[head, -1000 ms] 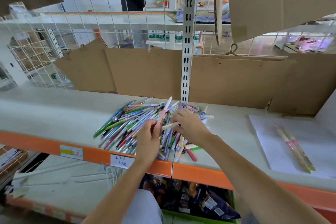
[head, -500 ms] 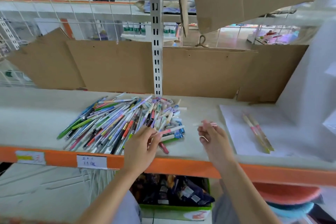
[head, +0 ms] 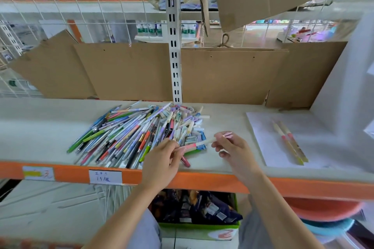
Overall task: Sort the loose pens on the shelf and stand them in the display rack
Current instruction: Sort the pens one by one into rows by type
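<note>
We hold one pink and cream pen (head: 199,144) level between both hands, just above the shelf (head: 40,127) at the near right edge of the pen pile (head: 137,133). Our left hand (head: 162,162) pinches its pink end, fingers curled; our right hand (head: 235,151) pinches the cream end, with what looks like a second pink pen (head: 227,134) tucked in its fingers. We judge the pen light, stiff and slick, best gripped mid-barrel. Two sorted pens (head: 289,142) lie on white paper (head: 263,147) to the right. No display rack is visible; cardboard (head: 131,70) lines the back
</note>
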